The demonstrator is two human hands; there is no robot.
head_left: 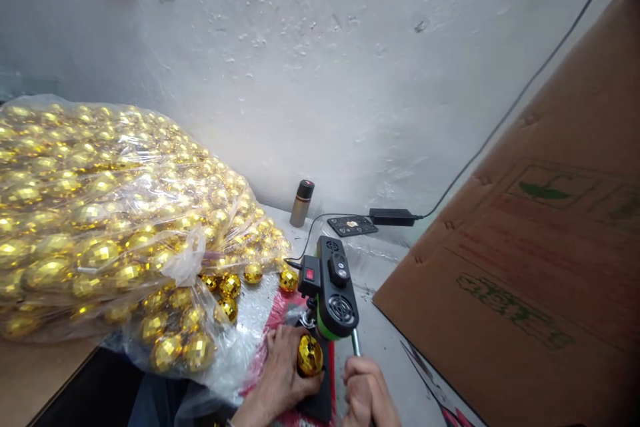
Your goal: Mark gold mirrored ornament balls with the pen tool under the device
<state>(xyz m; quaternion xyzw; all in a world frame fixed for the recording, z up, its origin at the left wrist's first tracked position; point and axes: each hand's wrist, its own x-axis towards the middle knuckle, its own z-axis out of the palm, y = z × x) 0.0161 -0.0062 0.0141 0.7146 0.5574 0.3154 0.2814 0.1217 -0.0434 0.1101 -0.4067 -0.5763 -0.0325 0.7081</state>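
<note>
My left hand [285, 373] curls around a shiny gold mirrored ball [311, 355], thumb below it and fingers behind it. The ball sits at the base of a small black and green bench press [338, 290] with round vents and a red switch. At the machine's right side, my right hand [367, 390] is closed around its metal lever [355, 341]. Beneath the machine's dark base lies a pink-red sheet [275, 320]. Loose gold balls [230, 285] lie on the table to the left of the machine.
A large clear plastic bag [100, 213] full of gold balls fills the left side. Behind the machine are a canister [302, 203], a dark phone-like slab [353, 225] and a power adapter [393, 217] with its cable. A big cardboard box [540, 247] leans at right, near red-handled scissors [453, 415].
</note>
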